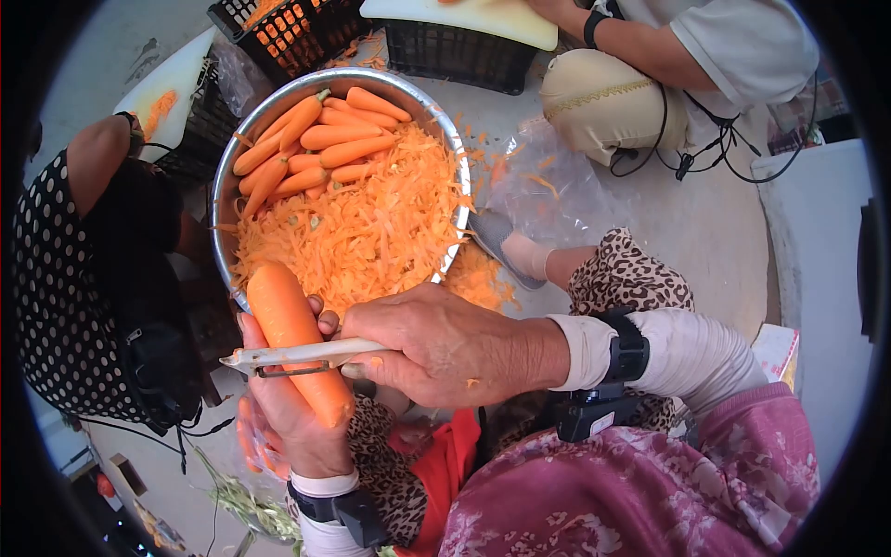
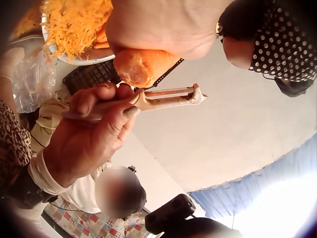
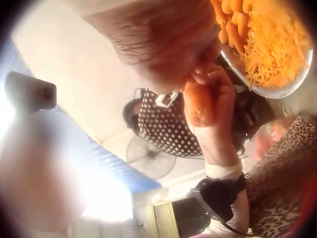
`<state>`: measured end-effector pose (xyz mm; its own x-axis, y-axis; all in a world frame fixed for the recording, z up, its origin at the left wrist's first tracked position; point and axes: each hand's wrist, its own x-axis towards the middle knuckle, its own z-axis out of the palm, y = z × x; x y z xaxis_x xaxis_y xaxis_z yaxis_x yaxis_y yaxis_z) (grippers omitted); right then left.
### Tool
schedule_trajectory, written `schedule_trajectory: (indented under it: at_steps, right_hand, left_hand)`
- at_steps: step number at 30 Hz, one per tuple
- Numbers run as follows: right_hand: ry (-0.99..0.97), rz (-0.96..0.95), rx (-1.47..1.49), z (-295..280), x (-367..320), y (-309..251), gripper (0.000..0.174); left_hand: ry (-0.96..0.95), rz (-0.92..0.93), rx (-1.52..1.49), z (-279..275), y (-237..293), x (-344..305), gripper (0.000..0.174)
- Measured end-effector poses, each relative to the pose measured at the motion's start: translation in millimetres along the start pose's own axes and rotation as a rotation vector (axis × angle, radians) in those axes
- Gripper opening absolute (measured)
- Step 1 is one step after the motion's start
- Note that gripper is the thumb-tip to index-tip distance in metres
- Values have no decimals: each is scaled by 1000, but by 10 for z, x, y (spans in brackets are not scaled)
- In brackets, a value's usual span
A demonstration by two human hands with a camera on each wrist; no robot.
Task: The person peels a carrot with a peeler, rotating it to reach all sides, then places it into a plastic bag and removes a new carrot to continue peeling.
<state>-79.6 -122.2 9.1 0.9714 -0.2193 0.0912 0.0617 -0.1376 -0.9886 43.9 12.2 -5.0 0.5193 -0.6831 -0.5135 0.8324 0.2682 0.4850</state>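
A thick carrot (image 1: 295,339) lies lengthwise in my left hand (image 1: 295,418), whose fingers curl round its far side. My right hand (image 1: 445,345) grips the handle of a white peeler (image 1: 306,356), and its blade end crosses over the carrot in the head view. In the left wrist view the carrot's blunt end (image 2: 136,69) shows above the peeler (image 2: 168,97), with a visible gap between them there. The right wrist view has the carrot (image 3: 199,105) in the left hand (image 3: 220,129), the peeler head beside it.
Beyond my hands stands a metal basin (image 1: 223,213) with whole carrots (image 1: 343,139) and a heap of orange shreds (image 1: 371,223). Black crates (image 1: 455,56) carry cutting boards (image 1: 464,19). People sit at left and upper right. A plastic bag (image 1: 557,186) lies right of the basin.
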Motion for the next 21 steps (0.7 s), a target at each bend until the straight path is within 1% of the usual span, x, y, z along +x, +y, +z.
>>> schedule_trajectory:
  at_steps: [2,4,5,7,11,14,16,19,21]
  right_hand:
    - [-11,-12,-33,-39,6,-25,21]
    - [-24,-25,-70,-74,12,-38,20]
    - [-29,-26,-96,-80,9,-26,17]
    - [-36,-33,-126,-89,16,-25,14]
    - [-39,-10,-153,-83,30,-39,15]
    - [-46,-8,-201,-74,42,-29,15]
    - [-51,-12,-230,-64,52,-12,15]
    - [-50,-23,-273,-48,64,28,15]
    - [1,-76,-296,-38,75,57,18]
  left_hand:
    - [-11,18,15,15,11,-2,51]
    - [-25,-70,-53,42,31,-29,50]
    - [-34,-63,-56,83,21,-31,50]
    - [120,-5,-51,159,-6,-39,53]
    - [116,10,-64,97,-12,-34,54]
    - [78,22,-81,82,-10,-35,52]
    - [129,36,-50,96,-7,-41,50]
    - [133,43,-48,56,1,-30,47]
    - [141,36,-59,97,-1,-50,46]
